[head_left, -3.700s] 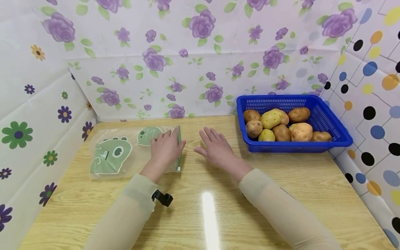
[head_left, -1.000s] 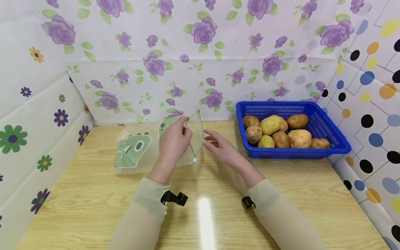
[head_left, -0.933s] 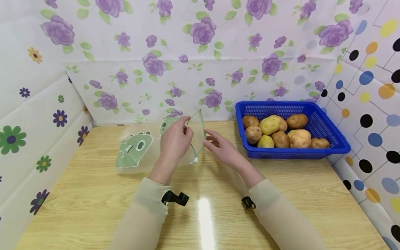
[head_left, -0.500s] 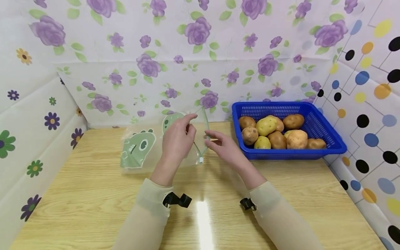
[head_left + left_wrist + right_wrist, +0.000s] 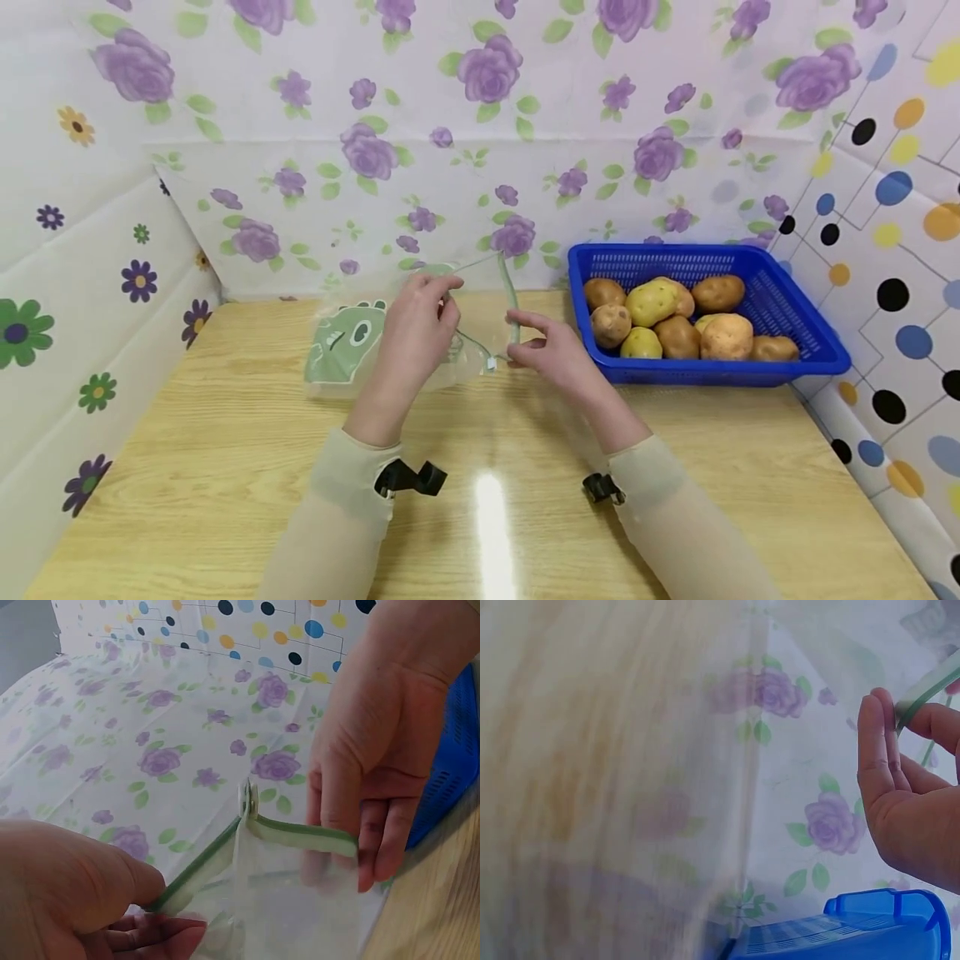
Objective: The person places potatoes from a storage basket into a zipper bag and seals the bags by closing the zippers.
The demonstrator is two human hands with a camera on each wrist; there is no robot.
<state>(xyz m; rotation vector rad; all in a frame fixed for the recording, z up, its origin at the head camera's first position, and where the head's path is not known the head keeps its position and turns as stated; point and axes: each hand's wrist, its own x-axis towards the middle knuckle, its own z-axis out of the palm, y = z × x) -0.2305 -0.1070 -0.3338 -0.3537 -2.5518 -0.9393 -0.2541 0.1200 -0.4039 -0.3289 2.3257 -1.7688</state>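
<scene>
A clear zip bag [image 5: 345,343] with a green cartoon dinosaur print hangs stretched between both hands, over the table. My left hand [image 5: 412,333] pinches one side of its green-edged mouth between thumb and fingers. Opposite it, my right hand [image 5: 555,354] pinches the other green strip, thumb against fingertips. The mouth gapes between them, and a pale slider [image 5: 247,799] sits at one corner in the left wrist view. Part of the print is hidden behind the left hand. In the right wrist view, the green strip [image 5: 930,691] passes between the right hand's fingers.
A blue plastic basket [image 5: 720,374] holding several potatoes [image 5: 651,304] stands at the back right, close to the right hand. Flower-printed sheeting [image 5: 315,200] lines the back behind the wooden table [image 5: 225,467]; patterned sheets close both sides.
Earlier the bag lay flat under my left hand, with the right hand apart from it. Since then it has moved right, the right hand has taken its rim, and the mouth has spread wider.
</scene>
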